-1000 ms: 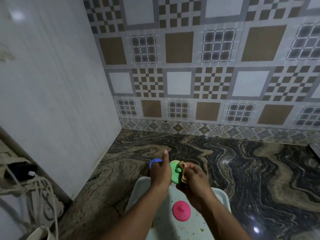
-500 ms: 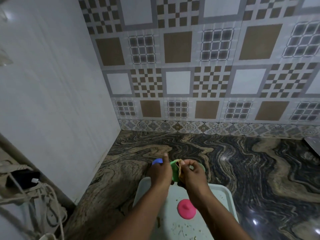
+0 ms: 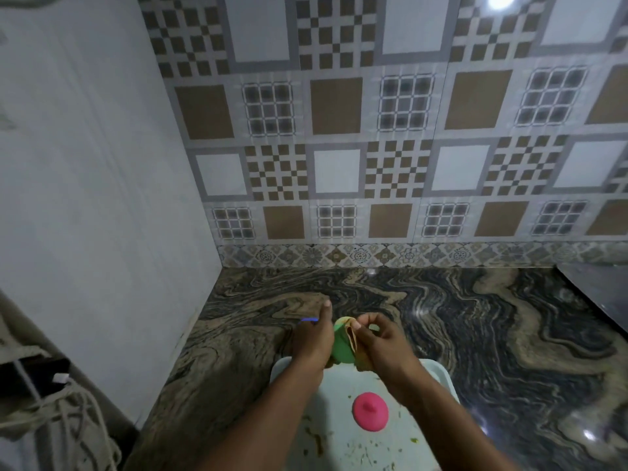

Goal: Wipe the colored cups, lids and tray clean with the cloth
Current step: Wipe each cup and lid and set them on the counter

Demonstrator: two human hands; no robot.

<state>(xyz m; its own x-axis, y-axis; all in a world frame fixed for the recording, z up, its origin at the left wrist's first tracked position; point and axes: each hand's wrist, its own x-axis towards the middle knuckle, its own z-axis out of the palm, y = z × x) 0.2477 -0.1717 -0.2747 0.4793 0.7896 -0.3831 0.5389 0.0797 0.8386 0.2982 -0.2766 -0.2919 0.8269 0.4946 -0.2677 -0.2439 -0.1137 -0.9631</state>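
Observation:
My left hand (image 3: 313,341) grips a green cup (image 3: 342,348) held above the far edge of a pale tray (image 3: 438,370). My right hand (image 3: 380,341) pinches a brownish cloth (image 3: 351,338) that is pushed into the cup's mouth and hangs down below my palm. A pink lid (image 3: 370,411) with a small knob lies on the tray between my forearms. Green and brown crumbs are scattered over the tray floor. A sliver of a blue item (image 3: 308,320) shows just behind my left hand; most of it is hidden.
The tray rests on a dark swirled stone counter (image 3: 492,334) in a corner, with a patterned tile wall behind and a plain white wall at the left. Cords and a dark device (image 3: 37,372) hang at the lower left. A dark slab edge (image 3: 601,287) sits far right.
The camera has tilted up and the view shifted, so hands sit lower in frame. The cloth has moved from the cup's rim deeper into its mouth. The pink lid has not moved.

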